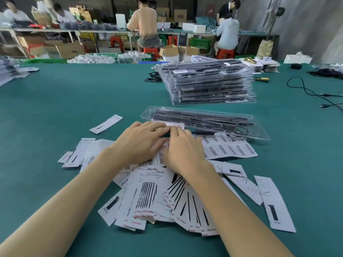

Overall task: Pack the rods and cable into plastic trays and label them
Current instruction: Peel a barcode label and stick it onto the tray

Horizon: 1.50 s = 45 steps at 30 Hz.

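A tall stack of filled trays (pixel 206 84) stands finished at the far side of the worktop (pixel 74 93). One more closed tray (pixel 204 121), rods inside, lies just beyond the hands, apparently at its labelling step. The left hand (pixel 141 143) and right hand (pixel 182 149) lie palm-down, fingers nearly straight, pressing a label (pixel 172 125) at the tray's near edge; neither grip pinches anything. Barcode sheets (pixel 228 147) lie just beside.

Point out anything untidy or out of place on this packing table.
The printed paper cards lie in a loose, overlapping heap under both forearms, some scattered apart. The stack of filled trays is uneven, its upper trays skewed. A black cable trails loose at right.
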Available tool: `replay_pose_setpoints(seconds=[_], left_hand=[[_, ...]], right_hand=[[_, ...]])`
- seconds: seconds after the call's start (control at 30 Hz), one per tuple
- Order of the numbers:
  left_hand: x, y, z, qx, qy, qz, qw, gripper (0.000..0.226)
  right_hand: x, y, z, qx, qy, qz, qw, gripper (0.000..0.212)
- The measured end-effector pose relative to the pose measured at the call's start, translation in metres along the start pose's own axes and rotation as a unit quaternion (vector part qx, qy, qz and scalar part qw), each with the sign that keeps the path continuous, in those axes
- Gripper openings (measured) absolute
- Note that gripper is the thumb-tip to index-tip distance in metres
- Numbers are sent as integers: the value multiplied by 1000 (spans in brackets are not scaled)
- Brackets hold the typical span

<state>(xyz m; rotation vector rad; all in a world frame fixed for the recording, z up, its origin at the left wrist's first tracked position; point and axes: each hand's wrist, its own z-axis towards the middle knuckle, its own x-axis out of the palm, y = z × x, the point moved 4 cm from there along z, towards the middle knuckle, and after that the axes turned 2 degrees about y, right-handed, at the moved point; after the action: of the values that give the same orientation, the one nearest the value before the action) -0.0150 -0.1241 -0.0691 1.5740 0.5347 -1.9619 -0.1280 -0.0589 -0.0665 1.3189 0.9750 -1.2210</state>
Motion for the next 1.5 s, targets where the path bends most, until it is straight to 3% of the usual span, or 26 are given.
replay_pose_setpoints(seconds=[0.17, 0.33, 0.6, 1.17, 1.5], left_hand=[[-3, -1, 6, -34, 15, -51, 998, 51], [0, -6, 6, -42, 19, -38, 998, 53], [-2, -11, 5, -49, 24, -27, 998, 53], [-6, -14, 5, -57, 32, -26, 997, 51], [-5, -14, 5, -60, 30, -32, 997, 50]], right_hand=[[-5, -20, -12, 4, 15, -1, 1000, 64], [3, -35, -18, 66, 73, -55, 994, 80], [3, -46, -20, 115, 76, -63, 988, 91], [-5, -42, -26, 108, 70, -71, 989, 90], [-3, -43, -27, 95, 26, -51, 994, 89]])
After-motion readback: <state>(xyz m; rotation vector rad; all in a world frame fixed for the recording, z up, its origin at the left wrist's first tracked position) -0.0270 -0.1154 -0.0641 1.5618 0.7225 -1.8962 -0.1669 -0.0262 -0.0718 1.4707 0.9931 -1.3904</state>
